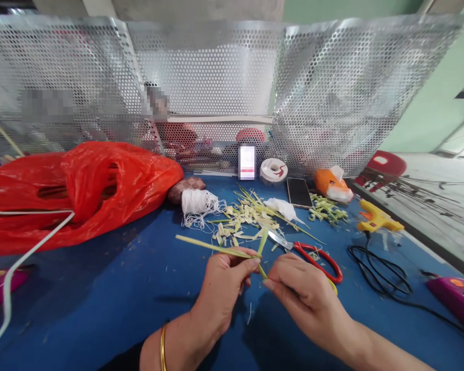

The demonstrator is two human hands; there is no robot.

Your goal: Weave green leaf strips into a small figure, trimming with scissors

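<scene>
Green plant strips [212,247] cross between my two hands above the blue table [139,309]. My left hand [226,281], with a gold bangle at the wrist, pinches them where they meet; one long strip points left and a short one sticks up. The fingers of my right hand [305,288] are closed on the lower right end of a strip. Red-handled scissors [319,263] lie just beyond my right hand, blades toward the pile of pale green scraps [251,216]. A spool of white string [199,201] lies left of the scraps.
A red plastic bag [93,190] covers the left side. Behind the scraps are a lit phone [247,162], a ribbon roll [274,170], a dark phone [299,192] and orange tissues [333,184]. A yellow glue gun [377,219] with black cable lies right. Perforated metal mesh [216,72] stands behind.
</scene>
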